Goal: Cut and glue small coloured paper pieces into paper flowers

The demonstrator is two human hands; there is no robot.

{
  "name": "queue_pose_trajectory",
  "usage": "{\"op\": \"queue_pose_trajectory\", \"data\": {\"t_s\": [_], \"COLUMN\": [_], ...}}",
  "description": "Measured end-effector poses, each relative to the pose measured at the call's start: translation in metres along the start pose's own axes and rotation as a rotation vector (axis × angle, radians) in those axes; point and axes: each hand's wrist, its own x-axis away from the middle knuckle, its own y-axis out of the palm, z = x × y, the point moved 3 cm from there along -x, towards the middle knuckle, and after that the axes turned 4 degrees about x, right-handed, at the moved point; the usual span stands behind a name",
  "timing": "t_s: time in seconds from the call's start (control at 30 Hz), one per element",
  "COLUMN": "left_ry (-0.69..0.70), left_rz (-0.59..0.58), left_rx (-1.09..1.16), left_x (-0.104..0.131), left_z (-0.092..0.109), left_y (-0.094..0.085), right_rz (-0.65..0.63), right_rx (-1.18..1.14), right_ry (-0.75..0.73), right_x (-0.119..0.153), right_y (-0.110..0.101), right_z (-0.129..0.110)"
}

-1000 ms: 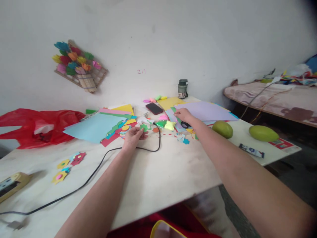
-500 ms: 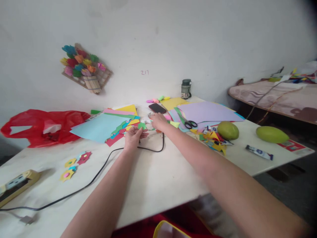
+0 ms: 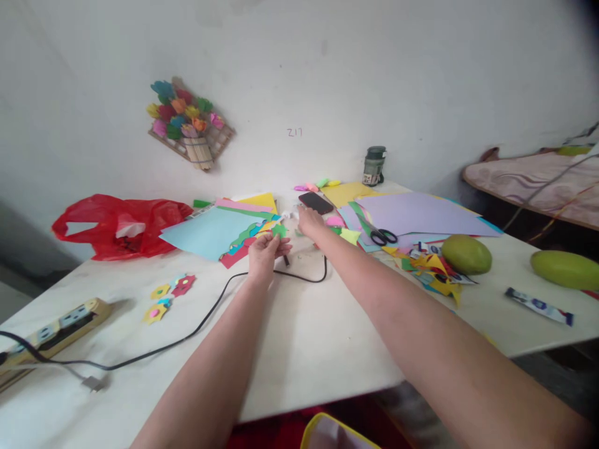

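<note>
Green cutout (image 3: 279, 231) sits at the fingertips of the left hand (image 3: 266, 252), above the middle of the table (image 3: 346, 349), just left of the right hand (image 3: 309, 221). The left hand pinches it between thumb and forefinger, the other fingers loosely bent and apart. Its forearm slants up from the near edge, back of the hand mostly upward. The right arm reaches in from the near right, its hand farther out than the left, fingers pointing down by some white pieces (image 3: 287, 215). I cannot tell how far that hand is open or whether it has hold of anything.

A phone (image 3: 316, 202) lies just beyond the right hand, with a pink piece (image 3: 334, 221) to its right. The cable (image 3: 302, 279) passes the left wrist and bends up toward the right forearm, which hides part of the table. To the right lie scissors (image 3: 384, 237), a purple sheet (image 3: 416, 212), scraps (image 3: 435, 271), two mangoes (image 3: 467, 254) and a tube (image 3: 538, 305). To the left are a blue sheet (image 3: 201, 234), a red bag (image 3: 116, 224), paper flowers (image 3: 183, 285) and, nearer, a power strip (image 3: 88, 305). A flask (image 3: 374, 165) stands upright at the far side.
</note>
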Motion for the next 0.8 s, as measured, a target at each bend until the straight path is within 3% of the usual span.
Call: {"op": "queue_pose_trajectory", "data": {"t_s": [0.17, 0.27, 0.37, 0.6, 0.73, 0.8], "left_ry": [0.064, 0.056, 0.027, -0.035, -0.093, -0.151], "left_rz": [0.117, 0.100, 0.052, -0.100, -0.241, -0.282], "left_rx": [0.030, 0.033, 0.010, -0.020, -0.050, -0.101], "left_x": [-0.001, 0.001, 0.002, 0.002, 0.007, 0.009], "left_z": [0.004, 0.004, 0.001, -0.005, -0.005, -0.007], "left_y": [-0.004, -0.002, 0.000, 0.005, 0.015, 0.018], "right_rz": [0.173, 0.204, 0.181, 0.028, 0.084, 0.047], "right_rx": [-0.684, -1.087, -1.328, -1.529, -1.583, -1.546], "right_ry": [0.180, 0.212, 0.194, 0.115, -0.011, -0.016], "right_x": [-0.006, 0.004, 0.018, 0.033, 0.033, 0.033], "right_y": [-0.007, -0.010, -0.015, -0.025, -0.025, -0.023], "right_z": [0.018, 0.021, 0.022, 0.025, 0.023, 0.022]}}
